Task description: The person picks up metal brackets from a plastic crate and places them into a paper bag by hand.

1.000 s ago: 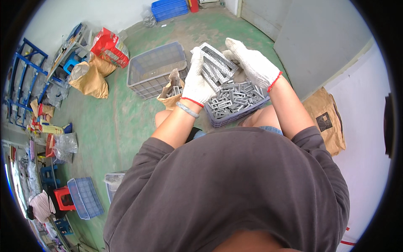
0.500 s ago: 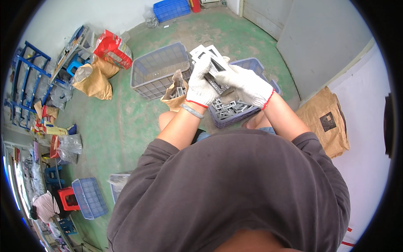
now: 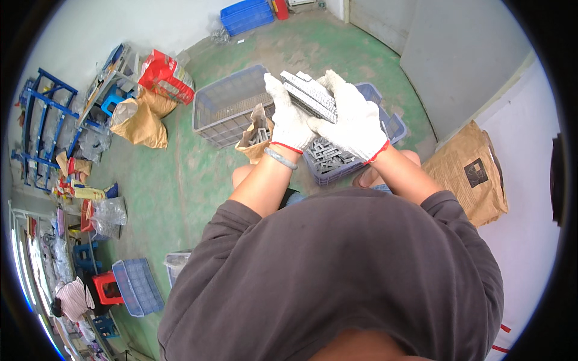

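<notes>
A stack of light-grey rectangular metal frame pieces [image 3: 308, 95] is gripped between my two gloved hands, tilted, with the edges of the pieces lined up. My left hand [image 3: 289, 120], in a white knitted glove with a red cuff, closes on the stack's left side. On the other side, my right hand [image 3: 354, 123] in a matching glove presses against the pieces, its thumb reaching toward my left hand. Below them, a blue-grey plastic crate [image 3: 325, 175] holds many loose grey frame pieces [image 3: 328, 155]. A brown paper bag [image 3: 250, 151] with similar pieces stands beside my left wrist.
A large grey mesh crate [image 3: 211, 123] sits beyond the paper bag. Brown sacks [image 3: 141, 123] and a red bag [image 3: 165, 78] stand farther left. Another brown sack [image 3: 463, 174] leans at the right wall. A person [image 3: 75, 299] is at the far left.
The stack has turned from standing steeply to lying more level, its textured edges now showing. My right hand has shifted from over the pieces to their right side, and my left fingers have moved.
</notes>
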{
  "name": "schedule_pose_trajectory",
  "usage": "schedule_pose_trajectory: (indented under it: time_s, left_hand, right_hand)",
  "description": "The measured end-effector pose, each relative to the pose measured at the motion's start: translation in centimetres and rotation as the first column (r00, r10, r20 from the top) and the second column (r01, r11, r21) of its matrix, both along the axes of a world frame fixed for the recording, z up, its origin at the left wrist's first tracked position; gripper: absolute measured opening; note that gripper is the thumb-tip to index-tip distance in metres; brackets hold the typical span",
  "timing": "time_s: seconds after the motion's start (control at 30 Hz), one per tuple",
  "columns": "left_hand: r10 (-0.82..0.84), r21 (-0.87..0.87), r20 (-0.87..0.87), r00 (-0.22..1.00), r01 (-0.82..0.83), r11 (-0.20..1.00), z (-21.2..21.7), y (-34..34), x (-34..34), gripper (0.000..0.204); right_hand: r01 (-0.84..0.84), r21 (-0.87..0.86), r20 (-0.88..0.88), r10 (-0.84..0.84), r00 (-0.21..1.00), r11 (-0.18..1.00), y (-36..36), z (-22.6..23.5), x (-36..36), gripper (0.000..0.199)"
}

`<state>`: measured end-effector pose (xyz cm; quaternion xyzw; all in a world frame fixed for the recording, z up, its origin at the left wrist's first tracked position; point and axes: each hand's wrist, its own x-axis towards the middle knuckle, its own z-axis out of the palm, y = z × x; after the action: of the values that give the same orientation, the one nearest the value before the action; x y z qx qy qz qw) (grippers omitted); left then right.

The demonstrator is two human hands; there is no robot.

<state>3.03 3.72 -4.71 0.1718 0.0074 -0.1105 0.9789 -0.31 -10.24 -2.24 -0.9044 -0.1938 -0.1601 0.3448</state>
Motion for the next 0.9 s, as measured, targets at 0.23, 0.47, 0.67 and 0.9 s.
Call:
schedule_pose_trajectory:
  time_s: [0.23,0.47,0.67,0.9]
  left_hand:
    - [-0.024,-0.005,-0.087,0.996,0.023,1.000,-0.5,-0.2,-0.4,0.089]
    - [-0.114,-0.052,-0.104,0.988,0.109,0.993,-0.6,0.2,-0.1,0.091]
    - [-0.160,-0.124,-0.063,0.985,0.152,0.981,-1.4,0.4,0.8,0.075]
    - [-0.133,-0.130,-0.095,0.987,0.120,0.984,-1.2,0.5,1.3,0.040]
  right_hand:
    - [-0.088,0.037,-0.173,0.094,0.980,0.995,-1.0,-0.5,1.2,0.097]
    - [-0.150,0.266,-0.201,0.207,0.958,0.952,-2.1,-1.6,1.9,0.106]
    - [-0.133,0.257,-0.238,0.196,0.951,0.957,-2.6,-2.7,3.0,0.105]
    - [-0.106,0.276,-0.431,0.222,0.875,0.955,-3.1,-2.8,4.2,0.097]
